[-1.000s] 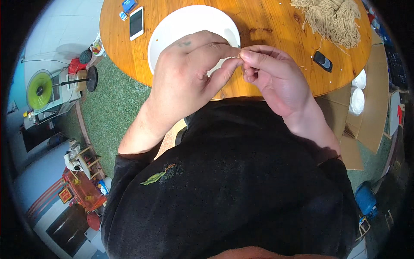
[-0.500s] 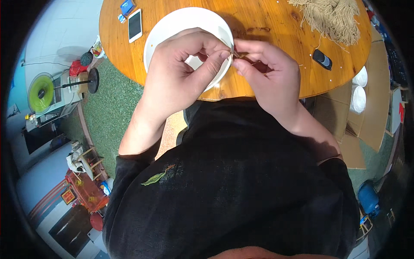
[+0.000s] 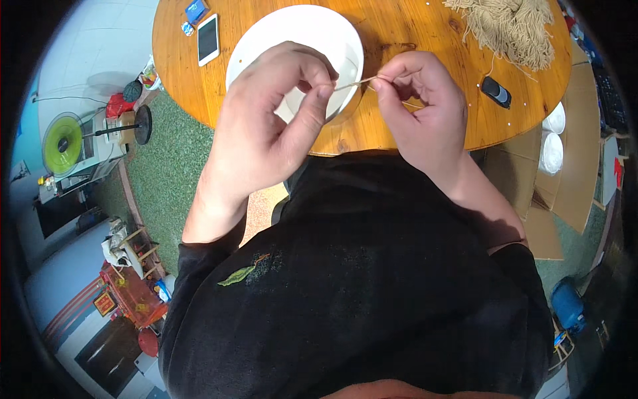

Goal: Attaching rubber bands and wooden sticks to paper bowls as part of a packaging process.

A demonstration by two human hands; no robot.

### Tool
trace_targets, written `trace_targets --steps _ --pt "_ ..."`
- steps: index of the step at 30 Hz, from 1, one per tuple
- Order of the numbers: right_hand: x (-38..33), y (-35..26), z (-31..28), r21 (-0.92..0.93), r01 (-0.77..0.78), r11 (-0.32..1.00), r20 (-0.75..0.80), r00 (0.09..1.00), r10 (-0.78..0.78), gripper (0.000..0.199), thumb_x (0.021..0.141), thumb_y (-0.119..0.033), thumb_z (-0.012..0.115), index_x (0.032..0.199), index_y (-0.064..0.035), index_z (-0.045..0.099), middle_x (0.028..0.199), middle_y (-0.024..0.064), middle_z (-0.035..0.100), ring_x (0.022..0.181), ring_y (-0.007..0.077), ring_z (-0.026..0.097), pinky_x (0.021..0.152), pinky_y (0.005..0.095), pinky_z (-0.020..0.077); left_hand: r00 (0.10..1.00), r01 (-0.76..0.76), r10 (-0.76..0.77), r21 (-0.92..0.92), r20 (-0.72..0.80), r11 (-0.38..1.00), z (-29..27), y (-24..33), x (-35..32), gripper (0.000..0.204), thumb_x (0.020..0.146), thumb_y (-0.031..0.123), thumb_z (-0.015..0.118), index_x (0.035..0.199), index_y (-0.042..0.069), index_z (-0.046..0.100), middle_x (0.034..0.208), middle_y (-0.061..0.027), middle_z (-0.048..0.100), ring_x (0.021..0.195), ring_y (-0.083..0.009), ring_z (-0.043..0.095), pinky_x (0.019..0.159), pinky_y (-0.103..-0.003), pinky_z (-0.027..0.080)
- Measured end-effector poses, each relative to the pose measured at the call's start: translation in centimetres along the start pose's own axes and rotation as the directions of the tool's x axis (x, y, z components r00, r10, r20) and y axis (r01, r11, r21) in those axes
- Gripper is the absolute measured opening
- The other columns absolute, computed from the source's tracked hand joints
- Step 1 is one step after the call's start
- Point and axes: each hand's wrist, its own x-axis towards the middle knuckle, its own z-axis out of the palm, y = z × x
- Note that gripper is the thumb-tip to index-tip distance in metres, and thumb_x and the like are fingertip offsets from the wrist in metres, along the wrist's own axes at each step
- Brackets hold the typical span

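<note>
A short length of tan yarn (image 3: pixel 355 84) is stretched between my hands, above the right rim of a large white bowl (image 3: pixel 316 26). My left hand (image 3: pixel 262 126) pinches one end between thumb and forefinger, hiding part of the bowl. Thumb and forefinger of my right hand (image 3: pixel 428 110) close on the other end, over the wooden table to the bowl's right. A thin loose strand also shows beside the right hand's fingers. What lies inside the bowl is mostly hidden.
On the round wooden table (image 3: pixel 392 26) lie a heap of tan yarn (image 3: pixel 512 33) at the far right, a small black object (image 3: pixel 496 92) beside it, and a white phone (image 3: pixel 208 40) at the left. Cardboard (image 3: pixel 508 173) stands right of the table, a green fan (image 3: pixel 64 143) far left.
My hands have drawn apart, the right moving right and the left slightly left, so the yarn between them is now taut and visible. The bowl has shifted slightly up and right.
</note>
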Motion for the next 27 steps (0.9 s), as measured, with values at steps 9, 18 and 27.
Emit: trace_targets --steps 9,18,27 --pt "0.3 0.3 0.3 -0.109 0.076 0.991 0.009 0.997 -0.075 0.015 0.09 0.003 0.071 0.098 -0.0049 0.061 0.085 0.0051 0.067 0.074 0.0145 0.071 0.063 0.026 0.0561 0.976 -0.131 0.114 0.082 0.188 0.988 -0.1 0.2 -1.4 0.012 0.082 -0.007 0.062 0.09 0.001 0.058 0.123 -0.0171 0.063 0.102 -0.0335 0.067 0.085 -0.04 0.055" --pt "3.4 -0.9 -0.2 -0.184 0.544 0.819 0.103 0.839 -0.534 0.02 0.083 0.001 0.076 0.095 -0.0095 0.064 0.085 0.0039 0.072 0.074 0.0226 0.073 0.064 0.03 0.0576 0.986 -0.067 0.08 -0.09 0.146 0.994 -0.1 0.1 -2.0 0.008 0.087 -0.002 0.069 0.092 0.003 0.067 0.123 -0.0148 0.065 0.099 -0.0264 0.069 0.085 -0.035 0.055" --pt "4.1 -1.4 0.4 -0.187 0.574 0.797 0.283 0.809 -0.516 0.015 0.084 -0.003 0.077 0.094 -0.0102 0.07 0.082 0.0029 0.072 0.076 0.0211 0.073 0.064 0.0294 0.0572 0.886 0.46 -0.409 -0.535 0.221 0.708 0.2 0.7 -1.7 0.007 0.095 0.0 0.073 0.102 -0.002 0.072 0.104 -0.0086 0.073 0.099 -0.015 0.068 0.091 -0.029 0.054"
